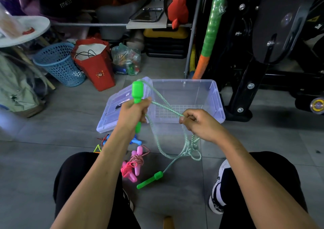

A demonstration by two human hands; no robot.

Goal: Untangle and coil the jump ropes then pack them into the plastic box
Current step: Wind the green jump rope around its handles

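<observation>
L hand (pixel 133 113) fingers grip green handle (pixel 137 92), R hand (pixel 201 123) pinches green rope (pixel 166 108) over bare plastic box (pixel 214 99).

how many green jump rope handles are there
2. One green handle is gripped upright in the left hand, in front of the plastic box. The other handle lies on the floor between the person's knees. None seem hidden.

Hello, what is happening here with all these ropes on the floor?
A seated person is working on a green jump rope with a twisted cord. The left hand grips one green plastic handle upright; the right hand pinches the cord. A tangle hangs below, and the other green handle lies on the floor. The clear plastic box holds no rope yet. Pink-handled ropes wait on the floor.
</observation>
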